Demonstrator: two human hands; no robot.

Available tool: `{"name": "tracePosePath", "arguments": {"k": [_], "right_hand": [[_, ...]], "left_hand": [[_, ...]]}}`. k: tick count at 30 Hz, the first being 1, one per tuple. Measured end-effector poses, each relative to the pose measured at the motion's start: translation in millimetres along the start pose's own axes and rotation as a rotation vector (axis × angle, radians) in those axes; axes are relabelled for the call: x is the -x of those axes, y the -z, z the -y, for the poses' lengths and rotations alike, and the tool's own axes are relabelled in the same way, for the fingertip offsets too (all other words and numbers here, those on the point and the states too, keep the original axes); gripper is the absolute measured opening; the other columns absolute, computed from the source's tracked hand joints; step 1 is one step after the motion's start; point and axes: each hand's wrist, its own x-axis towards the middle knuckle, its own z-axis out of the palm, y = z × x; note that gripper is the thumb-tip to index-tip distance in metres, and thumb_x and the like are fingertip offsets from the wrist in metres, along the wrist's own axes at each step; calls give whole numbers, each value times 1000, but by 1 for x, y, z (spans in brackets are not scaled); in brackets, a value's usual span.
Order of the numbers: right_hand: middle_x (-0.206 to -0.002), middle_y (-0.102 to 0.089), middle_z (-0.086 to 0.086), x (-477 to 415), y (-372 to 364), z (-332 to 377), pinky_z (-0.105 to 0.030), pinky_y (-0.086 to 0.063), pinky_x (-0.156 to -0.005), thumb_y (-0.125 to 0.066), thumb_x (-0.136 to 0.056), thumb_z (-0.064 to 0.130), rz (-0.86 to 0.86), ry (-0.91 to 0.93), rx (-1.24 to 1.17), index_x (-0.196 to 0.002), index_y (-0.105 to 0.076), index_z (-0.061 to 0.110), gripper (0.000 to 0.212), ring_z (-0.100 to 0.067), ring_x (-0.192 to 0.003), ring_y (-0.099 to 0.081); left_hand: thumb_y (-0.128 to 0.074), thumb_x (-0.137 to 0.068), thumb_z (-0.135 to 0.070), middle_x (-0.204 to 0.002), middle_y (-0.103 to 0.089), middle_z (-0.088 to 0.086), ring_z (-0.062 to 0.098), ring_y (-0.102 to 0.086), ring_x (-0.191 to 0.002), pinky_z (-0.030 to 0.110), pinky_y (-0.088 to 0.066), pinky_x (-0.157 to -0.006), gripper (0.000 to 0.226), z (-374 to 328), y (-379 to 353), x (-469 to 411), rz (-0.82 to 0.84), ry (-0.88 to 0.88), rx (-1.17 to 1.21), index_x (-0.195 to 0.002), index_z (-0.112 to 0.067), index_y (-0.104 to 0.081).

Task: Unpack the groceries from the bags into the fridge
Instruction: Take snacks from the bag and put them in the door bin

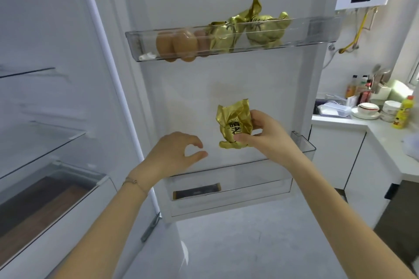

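In front of the open fridge door [226,79], a gold foil packet [234,124] is held between two door shelves.
The right hand [260,136] pinches the packet, thumb and fingers clamped on its right side. The left hand [174,154] is just beside it, fingers loosely curled, apart, holding nothing. The upper door shelf [317,27] carries eggs [179,46] and two gold packets [244,31], with bare room at its right end. The lower door bin [249,179] lies below the hands.

Gold packet [233,124]: print partly covered by right grip [265,136]. Eggs [179,45]: count unclear behind door shelf [317,29] wall.
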Motion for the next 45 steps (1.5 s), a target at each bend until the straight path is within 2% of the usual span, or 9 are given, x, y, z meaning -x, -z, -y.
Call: {"name": "tracePosePath", "arguments": {"k": [4,7,13,18,23,26,31,37,45], "right_hand": [[-95,-68,3,5,10,21,-27,-55,-77,-73,-79,11,-92,113,46,-102,-64,14,25,-6,-92,-60],[-93,-66,8,2,23,41,-18,-52,-73,-72,-81,7,-146,215,55,-100,-64,17,23,-3,-88,-60],[-98,-65,16,-10,51,78,-14,-49,-83,-68,-86,8,-156,341,90,-108,-59,25,29,-2,-91,-62],[-99,-66,0,-26,65,106,-31,-55,-85,-68,-86,4,-230,445,-82,-105,-60,17,25,-11,-92,-64],[-105,-64,-16,-59,80,132,-30,-57,-79,-72,-82,11,-514,553,-150,-95,-64,25,20,-22,-91,-67],[-101,-66,-8,-85,86,135,-31,-57,-79,-76,-76,17,-590,527,24,-99,-66,22,26,-20,-90,-66],[-98,-69,0,-109,80,141,-10,-48,-71,-78,-74,9,-557,541,216,-105,-67,13,33,-14,-87,-64],[-105,-70,2,-123,69,145,-36,-48,-89,-72,-79,10,-447,515,488,-109,-69,20,32,-19,-102,-58],[-95,-72,4,-111,65,142,-35,-54,-85,-68,-88,28,-335,427,440,-97,-75,18,15,-11,-88,-64]], "left_hand": [[-26,-78,-81,-147,-42,-15,13,-28,-141,36,-16,-119,78,-11,6,0,-109,-49,-123,-140,-38,-44],[-14,-73,-82,-157,-27,-13,14,-9,-148,39,1,-120,86,-22,10,-2,-224,-79,-168,-147,-41,-30],[-20,-78,-80,-157,-29,-4,22,-13,-149,48,-7,-119,84,-39,14,-5,-379,-152,-244,-149,-37,-30],[-10,-73,-82,-160,-20,-9,17,-3,-149,45,-2,-120,88,-54,31,-10,-361,-124,-255,-150,-42,-20],[-7,-69,-84,-161,-14,-11,16,1,-149,44,1,-121,92,-58,44,-16,-325,-98,-214,-150,-43,-16],[-4,-68,-89,-160,-21,-8,19,-7,-150,46,-3,-120,98,-53,44,-20,-366,-123,-215,-150,-40,-23],[11,-60,-93,-160,-20,-11,17,-7,-149,42,-1,-120,109,-45,44,-23,-366,-104,-186,-150,-42,-22],[10,-60,-94,-160,-20,-11,17,-6,-149,40,1,-120,109,-40,40,-22,-350,-112,-154,-150,-42,-21],[7,-62,-94,-159,-21,-9,19,-8,-149,41,1,-119,108,-31,36,-23,-346,-121,-139,-151,-40,-22]]}}
